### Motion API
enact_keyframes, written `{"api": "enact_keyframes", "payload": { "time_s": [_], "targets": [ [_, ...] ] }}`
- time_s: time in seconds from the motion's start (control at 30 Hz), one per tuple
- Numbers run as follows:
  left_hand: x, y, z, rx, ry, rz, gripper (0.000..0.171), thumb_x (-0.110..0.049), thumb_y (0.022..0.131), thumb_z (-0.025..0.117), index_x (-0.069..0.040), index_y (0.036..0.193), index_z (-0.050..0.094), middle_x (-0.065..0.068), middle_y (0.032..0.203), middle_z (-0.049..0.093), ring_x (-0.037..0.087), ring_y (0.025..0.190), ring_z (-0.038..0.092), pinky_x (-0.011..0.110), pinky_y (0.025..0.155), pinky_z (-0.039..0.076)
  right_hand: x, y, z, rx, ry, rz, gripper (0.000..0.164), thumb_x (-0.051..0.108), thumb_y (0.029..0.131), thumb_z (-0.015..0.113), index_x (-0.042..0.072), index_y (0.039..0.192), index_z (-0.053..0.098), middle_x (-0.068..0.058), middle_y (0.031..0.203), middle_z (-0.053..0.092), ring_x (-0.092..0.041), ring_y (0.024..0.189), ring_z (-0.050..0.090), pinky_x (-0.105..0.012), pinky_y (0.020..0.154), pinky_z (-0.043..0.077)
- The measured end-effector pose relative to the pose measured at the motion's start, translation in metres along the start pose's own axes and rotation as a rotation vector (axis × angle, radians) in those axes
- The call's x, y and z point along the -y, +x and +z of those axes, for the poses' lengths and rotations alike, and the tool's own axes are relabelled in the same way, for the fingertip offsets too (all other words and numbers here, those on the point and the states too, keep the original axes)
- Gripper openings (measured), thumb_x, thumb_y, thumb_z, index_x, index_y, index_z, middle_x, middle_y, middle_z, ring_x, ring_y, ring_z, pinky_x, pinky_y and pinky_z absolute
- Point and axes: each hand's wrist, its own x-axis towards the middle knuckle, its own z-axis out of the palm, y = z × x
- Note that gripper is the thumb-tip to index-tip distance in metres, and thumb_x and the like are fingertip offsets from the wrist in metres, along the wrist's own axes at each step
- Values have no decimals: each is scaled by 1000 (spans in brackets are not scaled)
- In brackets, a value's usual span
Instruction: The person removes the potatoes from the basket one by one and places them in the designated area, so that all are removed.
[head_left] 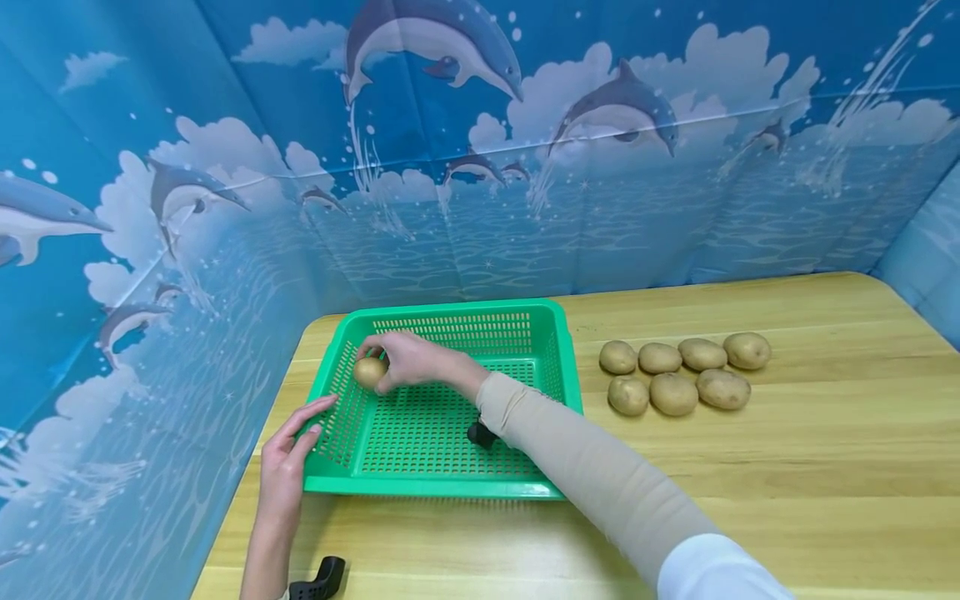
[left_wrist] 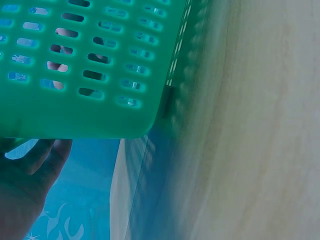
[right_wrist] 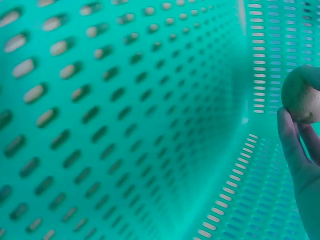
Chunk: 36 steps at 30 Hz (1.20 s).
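Observation:
A shallow green plastic basket (head_left: 442,487) with slotted walls stands on the wooden table. Inside it, near the left wall, my right hand (head_left: 408,360) grips a round, yellowish-brown potato (head_left: 369,373) between thumb and fingers. The right wrist view has this potato (right_wrist: 302,97) at its right edge, with fingertips (right_wrist: 285,120) pressed on it. My left hand (head_left: 283,467) holds the basket's left rim, its fingers reaching over the edge. From the left wrist view, part of that hand (left_wrist: 30,185) meets the rim, and the basket wall hides the fingertips.
To the basket's right, several potatoes (head_left: 673,393) lie in two rows on the table (head_left: 787,500). A blue curtain (head_left: 600,225) printed with dolphins hangs behind and to the left, close to the basket's back edge. A black wrist device (head_left: 482,434) hangs under the right forearm.

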Motion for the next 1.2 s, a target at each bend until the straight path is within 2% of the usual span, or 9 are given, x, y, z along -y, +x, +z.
{"api": "enact_keyframes", "payload": {
  "time_s": [0.27,0.57,0.8,1.2],
  "targets": [
    [-1,-1,-1,-7,10,-10,33,-4,103,46,0,132,60,12,137,57,17,139,37,30,108,29,10,-2,-14,-32,110,-15,50,11,79,81,17,125,62,-2,118,62,-13,101,61,-21,77,50],
    [-1,-1,1,-12,12,1,33,-3,103,46,0,132,60,12,137,57,17,138,38,27,106,30,20,-9,-35,-100,201,-39,53,14,80,82,17,128,59,-3,120,60,-14,99,62,-22,78,51],
    [-2,1,3,-1,12,5,33,-4,103,46,-1,133,60,11,138,56,17,139,37,32,108,28,34,-16,-52,-185,224,-84,51,15,81,81,17,127,60,-2,119,61,-14,98,62,-24,79,51],
    [-4,-5,4,-20,2,-11,32,-4,102,47,0,132,60,12,137,57,17,138,38,31,108,29,53,-40,-58,-270,197,-125,51,18,79,84,19,124,59,2,118,62,-10,99,59,-23,78,51]
  ]
}}
